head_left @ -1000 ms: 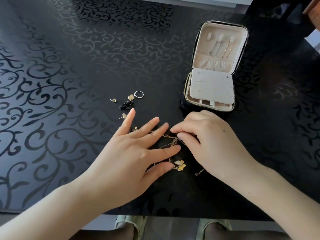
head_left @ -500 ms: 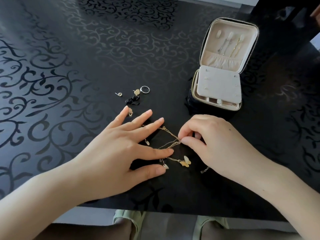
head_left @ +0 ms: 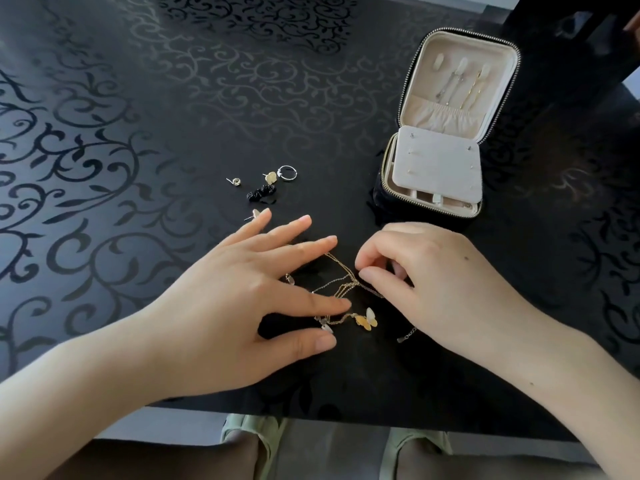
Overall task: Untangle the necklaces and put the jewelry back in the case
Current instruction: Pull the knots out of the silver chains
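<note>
The tangled necklaces [head_left: 341, 284] lie on the black bench [head_left: 138, 98] between the two hands. The left hand [head_left: 221, 306] lies flat, its fingers [head_left: 304, 244] straight, spread and released. Chain strands run under the middle fingers, and a small pale charm lies just beside the thumb tip. The right hand [head_left: 436, 282] is curled, with forefinger and thumb pinching the chains at the knot, just off the left fingertips. A butterfly pendant [head_left: 365, 319] lies just nearer the person than both sets of fingertips. The open case [head_left: 440, 168] stands beyond the right knuckles. A ring [head_left: 288, 173] and loose earrings [head_left: 270, 177] lie beyond the left fingertips.
</note>
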### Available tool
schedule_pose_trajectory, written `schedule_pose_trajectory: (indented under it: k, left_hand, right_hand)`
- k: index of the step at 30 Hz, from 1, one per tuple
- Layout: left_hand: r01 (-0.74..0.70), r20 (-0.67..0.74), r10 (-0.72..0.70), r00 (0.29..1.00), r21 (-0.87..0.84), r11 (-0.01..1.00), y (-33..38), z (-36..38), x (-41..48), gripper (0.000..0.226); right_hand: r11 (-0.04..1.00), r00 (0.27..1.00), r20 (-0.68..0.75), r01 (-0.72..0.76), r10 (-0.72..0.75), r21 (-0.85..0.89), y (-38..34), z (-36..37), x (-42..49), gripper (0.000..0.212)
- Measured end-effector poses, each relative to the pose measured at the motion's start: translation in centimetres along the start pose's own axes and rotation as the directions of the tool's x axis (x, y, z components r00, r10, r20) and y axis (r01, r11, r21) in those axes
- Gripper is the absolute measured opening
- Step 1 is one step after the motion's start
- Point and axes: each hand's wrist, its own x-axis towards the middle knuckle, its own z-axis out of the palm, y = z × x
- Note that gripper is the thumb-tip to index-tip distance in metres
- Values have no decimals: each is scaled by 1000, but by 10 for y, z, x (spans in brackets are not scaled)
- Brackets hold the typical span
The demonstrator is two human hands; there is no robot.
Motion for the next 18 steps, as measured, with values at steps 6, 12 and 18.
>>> schedule_pose_trajectory:
  k: [6,12,18]
  left_hand:
    - [37,-99,-33,995,36,999,2,-5,6,31]
    - [143,-190,-128,973,68,987,6,-4,11,27]
    - [265,-240,-267,933,-42,963,20,2,20,29]
  right_hand:
    - [999,998,57,32,-31,-18,0,4,3,11]
    - [997,995,95,26,-20,-67,-4,5,3,17]
    - [996,990,114,-85,83,14,-7,1,0,13]
